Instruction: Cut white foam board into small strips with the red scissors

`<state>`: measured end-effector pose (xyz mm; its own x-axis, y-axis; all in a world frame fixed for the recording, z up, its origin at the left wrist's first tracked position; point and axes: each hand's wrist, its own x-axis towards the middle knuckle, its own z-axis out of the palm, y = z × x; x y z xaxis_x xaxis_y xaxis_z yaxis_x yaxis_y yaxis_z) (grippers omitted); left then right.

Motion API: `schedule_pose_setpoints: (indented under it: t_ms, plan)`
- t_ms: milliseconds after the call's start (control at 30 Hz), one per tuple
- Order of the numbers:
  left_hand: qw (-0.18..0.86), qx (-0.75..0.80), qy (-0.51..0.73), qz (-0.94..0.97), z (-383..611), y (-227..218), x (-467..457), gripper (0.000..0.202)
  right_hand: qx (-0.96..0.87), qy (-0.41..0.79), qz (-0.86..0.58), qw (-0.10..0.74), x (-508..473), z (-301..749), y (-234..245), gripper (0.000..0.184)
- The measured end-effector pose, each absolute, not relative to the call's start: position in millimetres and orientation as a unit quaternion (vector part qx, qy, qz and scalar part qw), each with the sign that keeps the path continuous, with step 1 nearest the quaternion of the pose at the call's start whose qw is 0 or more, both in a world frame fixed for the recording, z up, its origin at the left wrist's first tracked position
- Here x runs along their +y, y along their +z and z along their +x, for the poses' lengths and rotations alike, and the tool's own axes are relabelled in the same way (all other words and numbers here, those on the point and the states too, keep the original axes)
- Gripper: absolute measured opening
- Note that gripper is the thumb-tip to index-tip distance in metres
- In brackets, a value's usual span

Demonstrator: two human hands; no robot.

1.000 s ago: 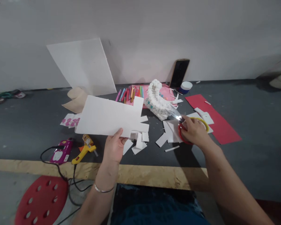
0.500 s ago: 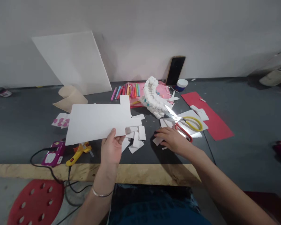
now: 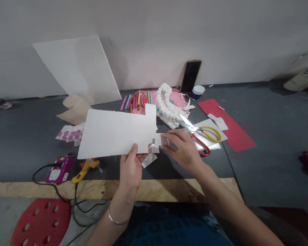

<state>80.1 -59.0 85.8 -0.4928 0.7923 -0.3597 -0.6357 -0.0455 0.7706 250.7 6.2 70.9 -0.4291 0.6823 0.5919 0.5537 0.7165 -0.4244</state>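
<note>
My left hand (image 3: 131, 166) is closed on the lower edge of a large white foam sheet (image 3: 115, 132), holding it up over the dark table (image 3: 259, 164). My right hand (image 3: 182, 147) pinches a small white foam piece (image 3: 162, 140) right beside the sheet's cut right edge. Small white cut pieces (image 3: 150, 158) lie under the sheet between both hands. Scissors with a red and a yellow handle (image 3: 202, 134) lie open on white scraps just right of my right hand.
A white curved craft model (image 3: 166, 108), coloured markers (image 3: 137, 100), a phone (image 3: 190, 76) leaning on the wall, a small tub (image 3: 197, 91) and red paper (image 3: 227, 124) lie behind. A yellow glue gun (image 3: 85, 168), a purple device (image 3: 59, 169), a leaning white board (image 3: 78, 69) are left; a red stool (image 3: 39, 223) below.
My right hand let go of the scissors, picked up a small white piece from the table and brought it left to the sheet's edge. The left hand kept holding the sheet.
</note>
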Motion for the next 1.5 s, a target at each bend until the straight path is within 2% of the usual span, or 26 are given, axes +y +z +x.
schedule_pose_setpoints:
  t_ms: [767, 933, 1067, 1167, 1300, 1400, 1500]
  plan:
    - [0.506, 0.475, 0.714, 0.094, 94, 87, -61, 0.048, -0.857, 0.049, -0.360, 0.365, 4, 244, 71, 0.020]
    - [0.497, 0.467, 0.729, 0.063, 101, 88, -60, 0.046, -0.839, 0.131, -0.363, 0.384, 1, 241, 65, 0.019]
    - [0.499, 0.468, 0.729, 0.031, 100, 85, -59, 0.031, -0.817, 0.248, -0.376, 0.360, -2, 239, 63, 0.022]
    - [0.504, 0.453, 0.734, 0.039, 102, 82, -60, 0.023, -0.808, 0.265, -0.377, 0.367, -4, 236, 63, 0.023]
    - [0.513, 0.433, 0.735, 0.095, 110, 79, -60, 0.033, -0.812, 0.244, -0.367, 0.382, -6, 231, 63, 0.025]
    - [0.483, 0.452, 0.744, 0.100, 113, 77, -58, 0.038, -0.813, 0.239, -0.368, 0.384, -9, 228, 63, 0.027]
    - [0.462, 0.469, 0.747, 0.095, 110, 78, -55, 0.042, -0.776, 0.288, -0.382, 0.412, -14, 228, 64, 0.033]
